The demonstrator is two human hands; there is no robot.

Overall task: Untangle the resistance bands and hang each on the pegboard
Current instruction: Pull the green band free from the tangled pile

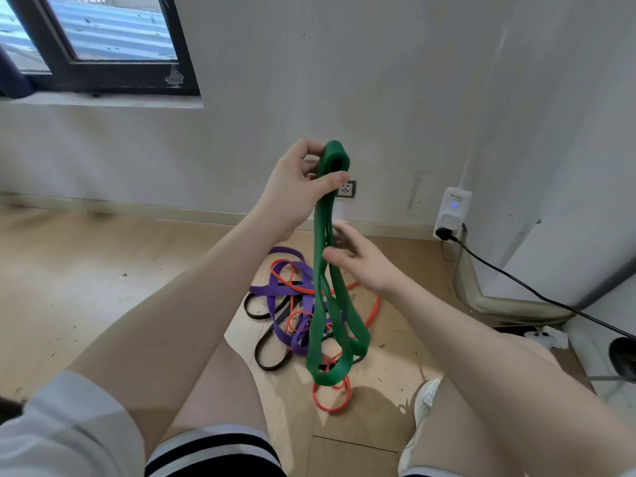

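A person's left hand (303, 180) pinches the top fold of a green band (327, 287), thumb and curled fingers clamped just below the bend, lifting it above a wooden floor (103, 287). The right hand (358, 259) sits lower against the hanging strands, fingers loosely spread and touching them; whether it grips any strand cannot be told.

The green band hangs with its long axis close to vertical, folded top pointing up toward the wall (378, 80), doubled loops drooping to the bottom, where the lowest loop lies in front of the pile and may touch it.

That pile stays on the floor near the foot of the wall: a purple band (275, 290), an orange band (332, 402) and a black band (268, 356), looped through one another.

By the look of it the work is at an early stage: one band appears nearly free, though its lower loops may yet catch the orange one. Three remain knotted, and no pegboard is in view, so nothing is seen hung.
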